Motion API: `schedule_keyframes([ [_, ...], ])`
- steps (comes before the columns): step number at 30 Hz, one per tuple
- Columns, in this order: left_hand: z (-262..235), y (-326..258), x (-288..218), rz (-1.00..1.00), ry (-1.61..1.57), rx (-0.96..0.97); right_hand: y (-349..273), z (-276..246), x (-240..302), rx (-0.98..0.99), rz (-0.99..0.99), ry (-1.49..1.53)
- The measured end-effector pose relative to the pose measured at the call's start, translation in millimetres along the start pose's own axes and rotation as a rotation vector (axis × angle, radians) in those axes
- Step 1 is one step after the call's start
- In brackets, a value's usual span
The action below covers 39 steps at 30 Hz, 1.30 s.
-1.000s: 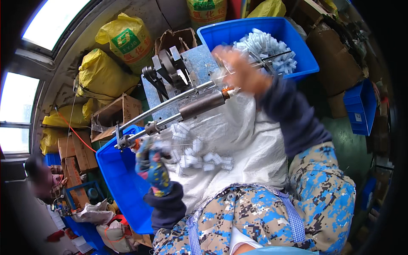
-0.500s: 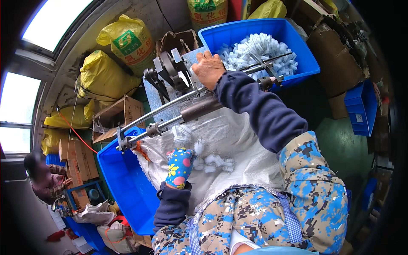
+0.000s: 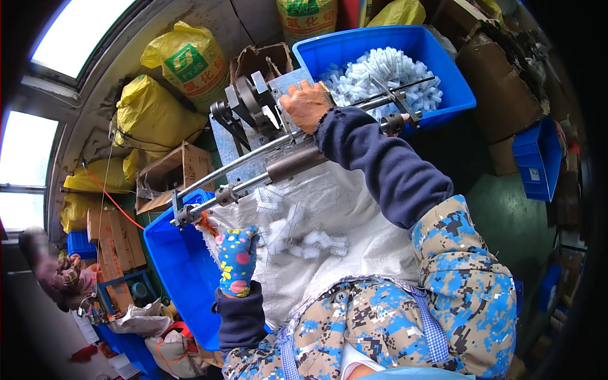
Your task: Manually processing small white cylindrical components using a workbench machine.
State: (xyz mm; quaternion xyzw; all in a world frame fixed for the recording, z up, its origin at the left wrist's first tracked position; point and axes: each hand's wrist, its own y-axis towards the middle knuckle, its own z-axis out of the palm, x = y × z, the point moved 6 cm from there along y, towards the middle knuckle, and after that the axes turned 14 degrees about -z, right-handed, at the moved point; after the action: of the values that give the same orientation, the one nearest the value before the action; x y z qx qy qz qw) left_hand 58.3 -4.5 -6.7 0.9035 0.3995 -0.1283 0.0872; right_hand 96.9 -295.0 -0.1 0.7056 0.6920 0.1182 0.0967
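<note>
My left hand, in a blue glove with pink and yellow spots, is at the left edge of a white woven sheet over my lap. Its fingers are turned away and mostly hidden. Beside it, small clear plastic pieces with comb-like ribs lie loosely heaped on the sheet. My bare right hand is closed, fingers curled over a part of a metal bench machine; what they grip is hidden. Below that hand, a long steel rod carrying a brown sleeve runs slantwise across.
A blue bin heaped with translucent pieces stands far right of the machine. Another blue bin is at my left. Yellow sacks and cardboard boxes line the left side. A person sits far left.
My left hand has moved left, away from the pieces, leaving more of them showing on the sheet. My right hand stays at the machine. The far-left person has shifted.
</note>
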Motion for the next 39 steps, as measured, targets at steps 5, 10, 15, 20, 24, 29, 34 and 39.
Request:
schedule_keyframes([
  [5, 17, -6, 15, -0.081, 0.399, 0.166, 2, 9, -1, 0.001, -0.02, 0.004],
  [10, -22, -10, 11, -0.092, 0.146, 0.01, 1, 11, -4, 0.011, -0.007, -0.009],
  [15, -27, -14, 7, -0.242, -0.3, 0.083, -2, 6, -2, -0.007, -0.062, 0.004],
  [20, -14, -12, -6, -0.197, -0.396, 0.074, 2, 12, -1, 0.057, 0.018, -0.022],
  [24, -6, -13, -5, -0.182, -0.415, 0.086, 1, 10, -2, 0.047, 0.008, 0.048],
  [29, -2, -15, -10, -0.213, -0.471, 0.13, 7, 12, -6, 0.124, 0.027, 0.224],
  [34, -3, -15, -15, -0.193, -0.458, 0.13, -7, 14, -19, 0.072, 0.151, 0.04],
  [39, 9, -21, 12, -0.452, -0.775, 0.171, -45, 1, -11, -0.007, 0.117, -0.047],
])
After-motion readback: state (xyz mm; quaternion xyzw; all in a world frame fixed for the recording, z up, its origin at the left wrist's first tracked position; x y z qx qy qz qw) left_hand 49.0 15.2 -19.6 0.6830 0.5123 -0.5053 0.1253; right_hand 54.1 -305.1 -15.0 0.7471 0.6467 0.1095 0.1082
